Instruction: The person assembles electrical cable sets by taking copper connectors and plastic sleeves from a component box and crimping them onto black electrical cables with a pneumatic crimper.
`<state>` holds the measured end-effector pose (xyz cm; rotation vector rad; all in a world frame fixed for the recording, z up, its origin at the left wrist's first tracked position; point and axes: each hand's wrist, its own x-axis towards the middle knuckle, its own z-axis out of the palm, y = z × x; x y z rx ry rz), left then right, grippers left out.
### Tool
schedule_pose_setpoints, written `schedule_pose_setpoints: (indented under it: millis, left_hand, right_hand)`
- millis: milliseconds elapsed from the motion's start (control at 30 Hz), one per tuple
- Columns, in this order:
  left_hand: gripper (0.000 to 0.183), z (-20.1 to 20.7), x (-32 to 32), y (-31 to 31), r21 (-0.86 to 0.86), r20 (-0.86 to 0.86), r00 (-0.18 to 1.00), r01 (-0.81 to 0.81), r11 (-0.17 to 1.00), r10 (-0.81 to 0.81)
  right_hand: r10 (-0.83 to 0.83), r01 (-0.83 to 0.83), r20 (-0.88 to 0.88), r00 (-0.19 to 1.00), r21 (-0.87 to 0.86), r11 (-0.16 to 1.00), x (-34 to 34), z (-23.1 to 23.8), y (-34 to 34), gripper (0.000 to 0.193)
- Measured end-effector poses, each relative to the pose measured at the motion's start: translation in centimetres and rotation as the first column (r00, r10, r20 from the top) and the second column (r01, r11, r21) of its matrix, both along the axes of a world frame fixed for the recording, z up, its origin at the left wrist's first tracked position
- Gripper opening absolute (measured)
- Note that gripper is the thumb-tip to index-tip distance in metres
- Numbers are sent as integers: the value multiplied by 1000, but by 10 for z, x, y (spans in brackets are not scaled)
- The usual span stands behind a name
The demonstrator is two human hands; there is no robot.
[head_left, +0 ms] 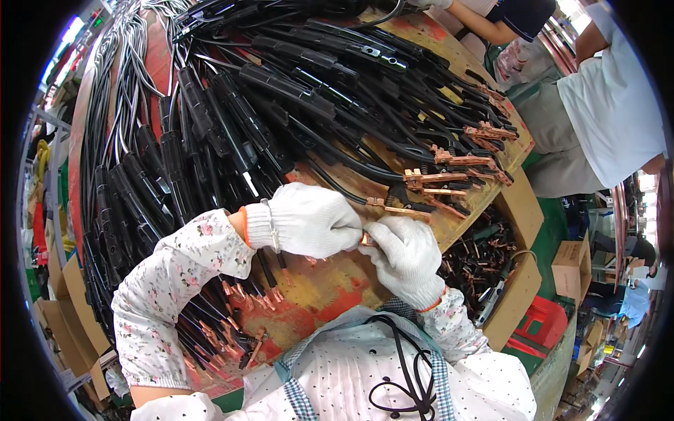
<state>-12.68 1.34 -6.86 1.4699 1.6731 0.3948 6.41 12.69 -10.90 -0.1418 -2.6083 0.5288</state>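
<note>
Both hands wear white knitted gloves and meet over the near part of the table. My left hand (312, 221) is closed, its fingertips pressed together, and whatever it grips is hidden under the glove. My right hand (406, 256) pinches a small copper-coloured piece (365, 239), which shows only in the gap between the two gloves. Just beyond the hands lie black cables ending in copper clamps (442, 179). Bare copper cable ends (253, 295) spread over the table below my left wrist.
A large heap of black cables with black plastic handles (295, 88) covers the worn red and yellow table (316, 302). To the right stands a cardboard box (523, 288) filled with small clamp parts (477, 252). A red crate (540, 323) sits beyond it. Other people (607, 105) stand at the far right.
</note>
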Motion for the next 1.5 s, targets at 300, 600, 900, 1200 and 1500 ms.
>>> schedule_pose_setpoints:
  millis: [300,600,900,1200,1500]
  left_hand:
    - [31,3,4,-4,-141,18,998,-63,988,67]
    - [22,-29,4,-26,465,-461,886,194,864,49]
    - [14,-20,8,-19,407,-453,891,168,898,39]
    - [23,-29,2,-21,380,-408,912,124,917,46]
    - [44,-18,11,-15,338,-405,912,76,938,72]
  right_hand:
    - [75,-75,76,994,-6,997,-6,-5,3,38]
    - [104,-103,50,993,-24,994,-8,-10,7,33]
    - [210,-210,16,978,-12,978,-20,-7,6,28]
    - [131,-128,44,990,-51,990,-8,12,7,39]
    - [-921,957,386,43,250,149,256,-89,96,76]
